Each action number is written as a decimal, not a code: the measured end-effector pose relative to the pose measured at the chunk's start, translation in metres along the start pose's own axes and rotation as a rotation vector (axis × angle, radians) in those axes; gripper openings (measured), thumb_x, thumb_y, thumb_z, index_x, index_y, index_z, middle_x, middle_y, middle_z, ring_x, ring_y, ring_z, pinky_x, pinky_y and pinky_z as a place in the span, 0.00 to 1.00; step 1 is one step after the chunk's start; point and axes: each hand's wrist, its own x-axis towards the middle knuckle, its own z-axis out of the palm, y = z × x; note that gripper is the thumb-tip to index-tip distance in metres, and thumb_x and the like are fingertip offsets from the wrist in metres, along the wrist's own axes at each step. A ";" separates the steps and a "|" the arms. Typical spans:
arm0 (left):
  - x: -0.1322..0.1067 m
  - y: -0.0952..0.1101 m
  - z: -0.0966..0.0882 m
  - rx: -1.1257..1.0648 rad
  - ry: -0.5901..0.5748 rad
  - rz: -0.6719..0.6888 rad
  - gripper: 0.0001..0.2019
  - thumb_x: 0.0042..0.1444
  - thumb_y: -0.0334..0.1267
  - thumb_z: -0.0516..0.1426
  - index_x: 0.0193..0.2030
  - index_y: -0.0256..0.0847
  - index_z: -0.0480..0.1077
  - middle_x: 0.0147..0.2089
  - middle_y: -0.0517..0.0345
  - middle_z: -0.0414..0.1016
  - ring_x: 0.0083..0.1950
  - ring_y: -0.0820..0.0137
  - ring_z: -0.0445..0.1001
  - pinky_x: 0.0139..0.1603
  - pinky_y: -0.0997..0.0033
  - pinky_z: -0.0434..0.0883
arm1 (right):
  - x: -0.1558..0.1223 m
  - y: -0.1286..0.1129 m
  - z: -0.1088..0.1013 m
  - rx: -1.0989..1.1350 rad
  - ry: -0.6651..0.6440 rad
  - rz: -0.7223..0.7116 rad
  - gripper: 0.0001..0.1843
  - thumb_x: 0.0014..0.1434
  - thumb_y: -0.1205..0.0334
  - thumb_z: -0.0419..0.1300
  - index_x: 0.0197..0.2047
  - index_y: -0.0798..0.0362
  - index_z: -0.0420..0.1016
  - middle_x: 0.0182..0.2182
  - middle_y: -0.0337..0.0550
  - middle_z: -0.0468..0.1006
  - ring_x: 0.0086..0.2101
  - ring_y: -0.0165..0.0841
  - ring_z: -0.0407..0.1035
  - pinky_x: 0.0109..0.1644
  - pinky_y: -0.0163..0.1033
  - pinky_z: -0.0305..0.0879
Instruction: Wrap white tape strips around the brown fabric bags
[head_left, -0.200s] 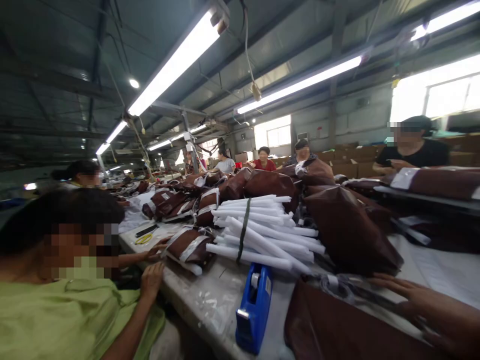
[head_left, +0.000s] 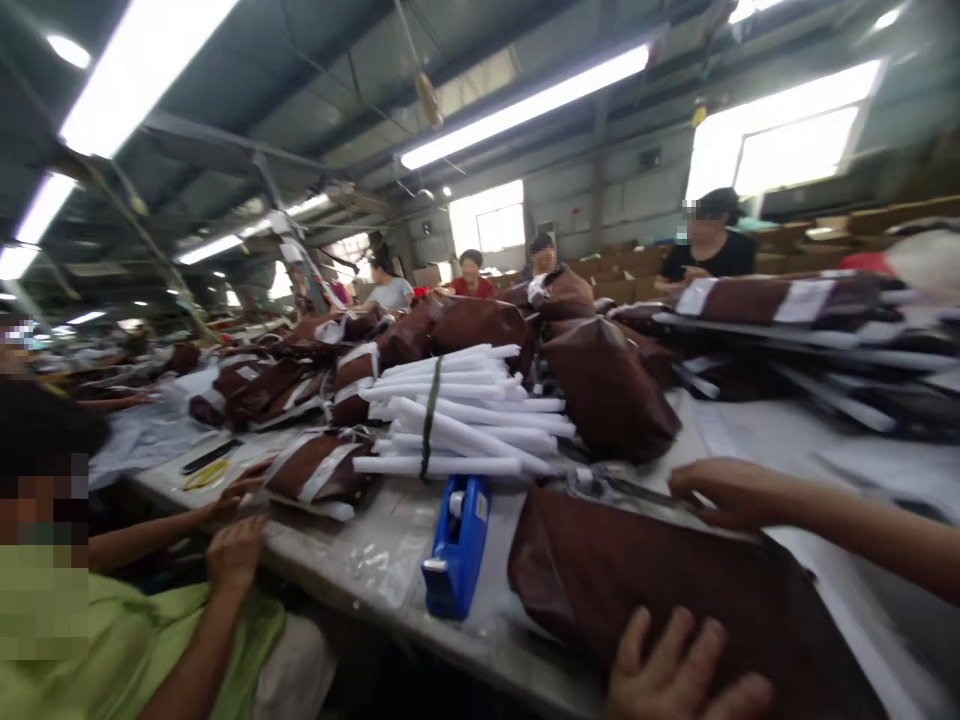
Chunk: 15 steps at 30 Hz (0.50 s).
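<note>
Pressing the brown bag (head_left: 645, 580), left hand (head_left: 682, 670) lay spread-fingered; right hand (head_left: 720, 492) touched its far edge, grip unclear.

My left hand (head_left: 679, 670) is cut off at the wrist by the bottom edge, and the brown bag (head_left: 645, 590) under it runs out of frame there too. I cannot tell whether my right hand (head_left: 720, 492) pinches the bag's top. The stacks (head_left: 825, 320) at far right are smeared by blur.

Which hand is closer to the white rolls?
Right. The right hand lies at the brown bag's far end, near the white rolls; the left hand rests on its near end.
</note>
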 end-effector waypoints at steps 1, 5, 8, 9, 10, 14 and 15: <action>-0.001 0.036 0.027 -0.069 -0.010 0.053 0.21 0.64 0.36 0.59 0.60 0.65 0.71 0.66 0.67 0.68 0.65 0.67 0.70 0.66 0.60 0.69 | -0.001 -0.002 -0.007 -0.008 -0.088 -0.040 0.10 0.52 0.70 0.59 0.34 0.48 0.79 0.33 0.51 0.81 0.35 0.41 0.75 0.39 0.41 0.65; -0.017 0.119 0.083 -0.145 0.067 0.046 0.18 0.69 0.39 0.54 0.63 0.54 0.70 0.69 0.60 0.64 0.68 0.66 0.66 0.77 0.56 0.49 | 0.003 0.001 -0.019 0.078 -0.183 0.026 0.11 0.59 0.64 0.59 0.45 0.48 0.78 0.39 0.46 0.82 0.40 0.40 0.74 0.40 0.40 0.60; -0.021 0.118 0.090 -0.171 0.037 0.038 0.18 0.72 0.37 0.49 0.65 0.54 0.68 0.70 0.60 0.64 0.70 0.66 0.64 0.78 0.55 0.44 | 0.004 0.006 -0.017 0.133 -0.238 0.061 0.15 0.59 0.64 0.61 0.50 0.48 0.79 0.42 0.43 0.82 0.43 0.39 0.74 0.42 0.38 0.59; -0.021 0.114 0.089 -0.174 0.050 0.040 0.18 0.72 0.37 0.49 0.65 0.54 0.69 0.69 0.60 0.64 0.70 0.66 0.64 0.78 0.55 0.44 | 0.004 0.006 -0.016 0.147 -0.252 0.068 0.16 0.59 0.64 0.62 0.50 0.48 0.79 0.41 0.42 0.82 0.42 0.39 0.74 0.42 0.38 0.60; -0.020 0.110 0.088 -0.173 0.064 0.043 0.18 0.72 0.37 0.49 0.64 0.54 0.69 0.69 0.60 0.65 0.69 0.66 0.64 0.78 0.55 0.45 | 0.005 0.006 -0.013 0.158 -0.260 0.074 0.17 0.58 0.62 0.64 0.52 0.49 0.79 0.41 0.41 0.82 0.42 0.38 0.74 0.42 0.37 0.60; -0.018 0.109 0.085 -0.164 0.071 0.043 0.18 0.72 0.37 0.49 0.64 0.53 0.70 0.68 0.60 0.67 0.69 0.66 0.65 0.77 0.55 0.46 | 0.008 0.007 0.005 0.150 -0.222 0.130 0.23 0.55 0.58 0.68 0.54 0.51 0.76 0.43 0.41 0.82 0.40 0.36 0.75 0.40 0.35 0.62; -0.018 0.110 0.085 -0.163 0.065 0.041 0.18 0.72 0.37 0.49 0.64 0.54 0.70 0.68 0.60 0.66 0.69 0.66 0.65 0.77 0.56 0.46 | 0.009 0.007 0.011 0.132 -0.204 0.149 0.22 0.55 0.58 0.69 0.53 0.52 0.76 0.43 0.42 0.82 0.40 0.37 0.75 0.39 0.36 0.62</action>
